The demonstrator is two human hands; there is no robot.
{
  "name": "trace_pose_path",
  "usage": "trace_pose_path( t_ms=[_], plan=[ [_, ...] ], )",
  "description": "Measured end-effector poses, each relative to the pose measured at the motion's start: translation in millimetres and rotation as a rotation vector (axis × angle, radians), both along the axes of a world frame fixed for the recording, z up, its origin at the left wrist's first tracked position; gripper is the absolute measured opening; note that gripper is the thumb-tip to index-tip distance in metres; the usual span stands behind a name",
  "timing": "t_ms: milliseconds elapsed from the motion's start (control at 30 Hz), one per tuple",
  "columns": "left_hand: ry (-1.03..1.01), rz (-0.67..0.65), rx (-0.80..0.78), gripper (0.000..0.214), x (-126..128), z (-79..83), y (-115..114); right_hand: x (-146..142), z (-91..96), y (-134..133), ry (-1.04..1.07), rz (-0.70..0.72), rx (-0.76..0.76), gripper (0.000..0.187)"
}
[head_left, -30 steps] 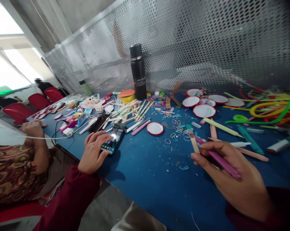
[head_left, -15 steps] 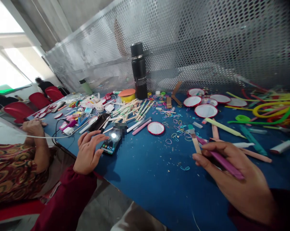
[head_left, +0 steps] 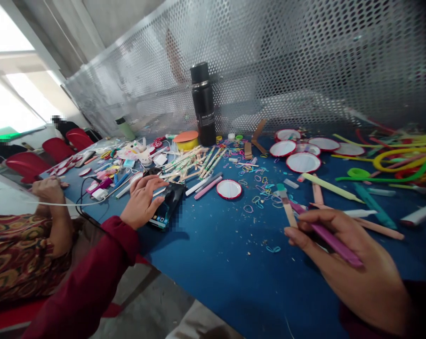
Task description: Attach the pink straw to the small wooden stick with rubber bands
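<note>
The left hand [head_left: 142, 200] lies flat over a phone [head_left: 166, 208] near the front-left edge of the blue surface [head_left: 213, 263], fingers spread across the glass rather than closed around it; the screen content is blurred, nothing there reads. The right hand [head_left: 343, 263] is closed on two sticks at once: a purple stick [head_left: 331, 240] running diagonally through the fingers, and a flat wooden stick [head_left: 286, 207] with a teal tip pointing away from the palm. Straight ahead stands a tall black flask [head_left: 203, 103], smooth and cylindrical, with small white lettering too fine to read. Beside it sits a yellow tub with an orange lid [head_left: 186, 139]. Round white discs with red rims [head_left: 303, 162] gather at the right, one more [head_left: 228, 189] alone at centre. Loose rubber bands [head_left: 258, 188], thin and colourful, scatter between them. A heap of wooden sticks [head_left: 191, 162] lies behind the phone. Perforated metal sheet [head_left: 286, 61] walls the far edge. Bare blue room opens between the two hands. Another person's hand [head_left: 48, 188] rests at far left.
</note>
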State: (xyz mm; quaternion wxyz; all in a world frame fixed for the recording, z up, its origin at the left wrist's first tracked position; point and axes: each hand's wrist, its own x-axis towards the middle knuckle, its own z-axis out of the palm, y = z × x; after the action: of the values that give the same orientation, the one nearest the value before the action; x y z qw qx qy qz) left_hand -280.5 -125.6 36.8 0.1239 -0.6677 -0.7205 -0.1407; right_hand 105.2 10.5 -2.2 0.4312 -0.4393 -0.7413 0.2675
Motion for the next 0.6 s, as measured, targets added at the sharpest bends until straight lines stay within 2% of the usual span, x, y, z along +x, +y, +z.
trace_pose_path(
  t_ms=[167, 467, 600],
  plan=[
    [-0.013, 0.017, -0.071, 0.052, -1, -0.9, 8, 1, -0.6, 1, -0.005, -0.001, 0.055, 0.036],
    [-0.034, 0.033, -0.079, 0.054, 0, -4.6, 13, -1, 1.0, 0, -0.026, -0.015, 0.060, 0.035],
    [-0.012, 0.031, -0.004, 0.057, 0, -1.3, 11, 0, 3.0, 0, -0.025, -0.011, 0.059, 0.034]
  ],
)
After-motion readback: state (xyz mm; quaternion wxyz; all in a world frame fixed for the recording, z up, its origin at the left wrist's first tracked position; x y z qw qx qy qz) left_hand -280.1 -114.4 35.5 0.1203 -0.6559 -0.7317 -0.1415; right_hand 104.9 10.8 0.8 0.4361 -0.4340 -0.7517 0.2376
